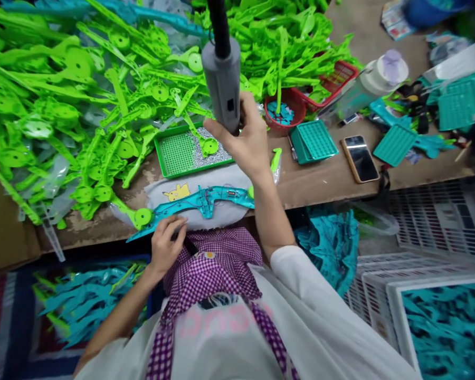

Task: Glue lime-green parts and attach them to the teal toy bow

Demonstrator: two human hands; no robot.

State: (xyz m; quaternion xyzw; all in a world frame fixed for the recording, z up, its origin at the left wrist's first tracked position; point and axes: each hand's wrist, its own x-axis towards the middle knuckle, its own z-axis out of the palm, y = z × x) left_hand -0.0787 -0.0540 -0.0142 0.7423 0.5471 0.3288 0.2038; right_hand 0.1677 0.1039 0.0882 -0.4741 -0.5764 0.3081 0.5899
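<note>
A teal bow-shaped plastic part [190, 205], with thin wires and a small component in it, lies across a pale cloth [237, 177] at the table edge. My left hand [168, 243] is at its lower left edge, fingers curled against it; the fingertips are partly hidden. Above the table, my right hand [251, 140] grips a grey electric screwdriver [224, 79] hanging upright from a black cord. The screwdriver's tip is hidden behind the hand. Behind the cloth, a green tray [174, 153] holds small silvery screws, with a lime green part [209, 146] resting on them.
Lime green parts [79, 63] are heaped across the back and left. To the right are a red bowl [287, 124], teal grid covers [316, 141], a phone [360, 158] and a bottle [380, 74]. Crates [396, 311] of teal parts stand below.
</note>
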